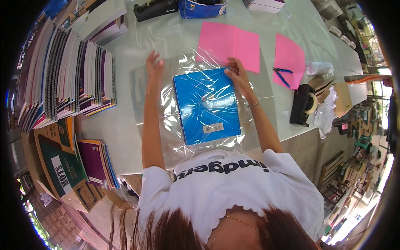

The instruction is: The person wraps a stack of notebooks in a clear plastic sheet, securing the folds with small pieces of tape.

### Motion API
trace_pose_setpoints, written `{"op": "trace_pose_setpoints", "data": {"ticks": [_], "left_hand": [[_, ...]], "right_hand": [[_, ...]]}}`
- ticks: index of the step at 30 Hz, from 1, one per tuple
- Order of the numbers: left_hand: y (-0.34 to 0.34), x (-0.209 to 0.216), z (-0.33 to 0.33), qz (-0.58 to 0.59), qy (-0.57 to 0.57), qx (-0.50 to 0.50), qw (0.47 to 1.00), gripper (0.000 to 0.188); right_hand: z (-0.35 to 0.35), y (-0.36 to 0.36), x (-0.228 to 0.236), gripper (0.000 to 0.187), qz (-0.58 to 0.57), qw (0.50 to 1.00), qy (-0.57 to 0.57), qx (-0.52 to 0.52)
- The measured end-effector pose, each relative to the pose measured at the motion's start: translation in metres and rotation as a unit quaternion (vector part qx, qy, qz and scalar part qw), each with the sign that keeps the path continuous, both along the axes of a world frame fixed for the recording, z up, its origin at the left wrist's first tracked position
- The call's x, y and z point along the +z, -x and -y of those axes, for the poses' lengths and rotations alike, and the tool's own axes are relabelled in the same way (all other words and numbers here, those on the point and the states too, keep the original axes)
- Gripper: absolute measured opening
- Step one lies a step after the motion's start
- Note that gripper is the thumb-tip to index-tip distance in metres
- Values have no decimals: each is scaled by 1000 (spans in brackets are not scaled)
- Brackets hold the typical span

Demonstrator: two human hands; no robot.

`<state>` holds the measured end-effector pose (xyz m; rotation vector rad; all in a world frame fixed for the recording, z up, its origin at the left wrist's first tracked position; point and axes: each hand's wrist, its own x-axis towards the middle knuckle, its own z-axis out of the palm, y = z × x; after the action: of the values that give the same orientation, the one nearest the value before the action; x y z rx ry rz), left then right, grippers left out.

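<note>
A blue spiral notebook [206, 110] with a small white label lies on the table in front of me, under shiny, wrinkled clear plastic film [168, 109]. At the notebook's upper right corner my right hand [238, 77] is closed, thumb and curled fingers pinching the film there. My left hand [155, 66] is left of the notebook's top, above the film's left part. Its fingers are apart and nothing is in them.
Stacked spiral notebooks [62, 71] stand at the left, above an open carton [54, 154]. Pink sheets [228, 41] lie beyond the notebook. Blue-handled pliers [283, 77] rest on another pink piece [291, 54]. A black tape dispenser [301, 105] sits at the right edge.
</note>
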<state>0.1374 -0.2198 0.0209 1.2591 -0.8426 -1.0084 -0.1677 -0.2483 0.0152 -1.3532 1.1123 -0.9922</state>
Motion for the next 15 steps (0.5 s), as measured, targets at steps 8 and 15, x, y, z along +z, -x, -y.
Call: {"op": "trace_pose_setpoints", "data": {"ticks": [8,15], "left_hand": [[37,-24,-52,-57,-37,-93,993,69],[33,-27,-33,-24,-65,-127,990,61]], "right_hand": [[-8,-12,-2,63,-73,997,-8,-9],[2,-20,1,53,-87,995,-44,10]]}}
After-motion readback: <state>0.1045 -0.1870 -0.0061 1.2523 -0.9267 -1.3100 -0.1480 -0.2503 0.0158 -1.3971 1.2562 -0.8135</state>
